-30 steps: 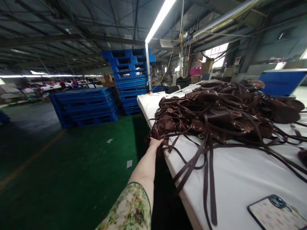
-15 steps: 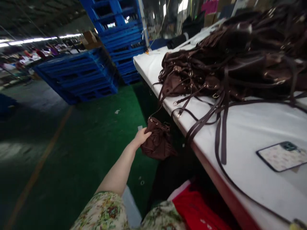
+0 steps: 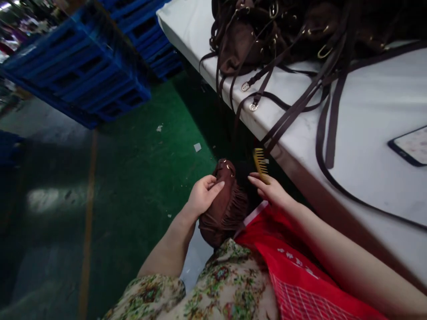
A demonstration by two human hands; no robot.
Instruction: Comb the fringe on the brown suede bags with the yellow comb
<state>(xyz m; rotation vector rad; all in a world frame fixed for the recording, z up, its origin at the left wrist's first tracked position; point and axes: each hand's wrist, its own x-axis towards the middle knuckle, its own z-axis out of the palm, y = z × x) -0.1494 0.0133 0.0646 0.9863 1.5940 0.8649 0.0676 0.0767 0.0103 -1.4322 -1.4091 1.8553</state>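
Now the left hand [image 3: 204, 195] clamps a brown fringed bag [image 3: 220, 211] between thumb and fingers, beside the surface [image 3: 373, 111], contents hidden; the right hand [image 3: 271, 192] pinches a yellow comb [image 3: 258, 165]. White lettering [image 3: 296, 262] on red cloth [image 3: 283, 229], too blurred to read!

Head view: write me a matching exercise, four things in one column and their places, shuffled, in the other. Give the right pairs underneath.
Things
1. Fringed brown bag
2. Yellow comb
3. Phone
4. Blue pallets

Places
A. Lying on the white table
B. In the person's right grip
C. Stacked on the green floor
D. In the person's left grip

Right pairs: 1-D, 2-B, 3-A, 4-C
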